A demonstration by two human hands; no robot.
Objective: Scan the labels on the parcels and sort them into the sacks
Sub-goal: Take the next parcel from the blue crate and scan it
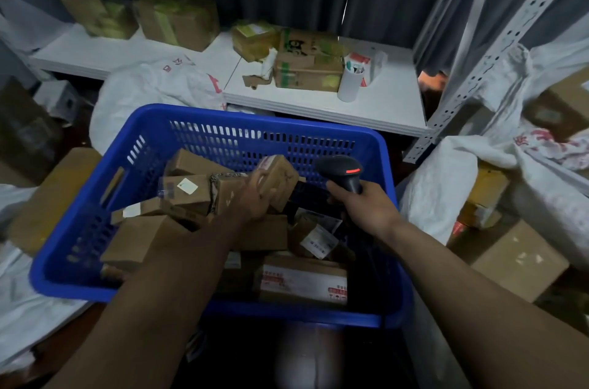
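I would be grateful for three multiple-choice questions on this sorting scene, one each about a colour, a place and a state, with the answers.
1. What colour is the basket that holds the parcels?
A. green
B. red
C. blue

2. Where does the white cup stand?
A. in the basket
B. on the white shelf
C. on the floor

3. What is the left hand doing?
A. gripping a small parcel
B. hanging empty
C. resting flat on the shelf

Answers:
1 C: its rim and slotted walls are blue.
2 B: the cup stands on the shelf behind the basket.
3 A: its fingers curl round the small parcel above the basket, while the right hand grips the scanner.
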